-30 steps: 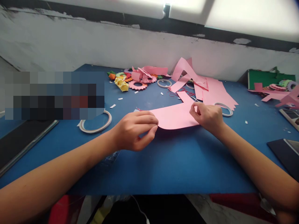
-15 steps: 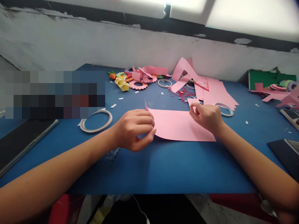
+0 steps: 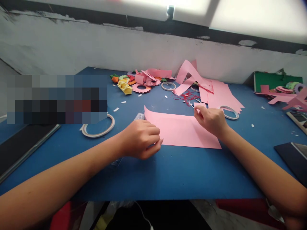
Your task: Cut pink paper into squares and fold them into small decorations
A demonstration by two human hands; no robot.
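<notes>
A pink sheet of paper [image 3: 179,129] lies on the blue table, its far left corner curling up. My left hand [image 3: 145,139] is closed, fingers curled over the sheet's left side; anything inside them is hidden. Over the sheet's right side, my right hand [image 3: 212,120] is closed in a pinch. A thin pale thing shows just beyond its fingertips, too small to name, and I cannot tell whether they hold it. A clear ruler [image 3: 139,117] lies partly hidden under my left hand, beside the sheet.
White tape rolls lie at left [image 3: 98,135] and right [image 3: 236,118]. Behind are red threads [image 3: 189,95], stacked pink sheets [image 3: 220,92] and a pile of paper flowers [image 3: 141,88]. A phone [image 3: 298,118] and a dark flat case [image 3: 287,156] lie at right. White scraps are scattered about.
My left hand has shifted slightly right and down. More of the sheet's curled left corner and the ruler's end now show. The sheet's near edge lies flatter. My right hand has barely moved.
</notes>
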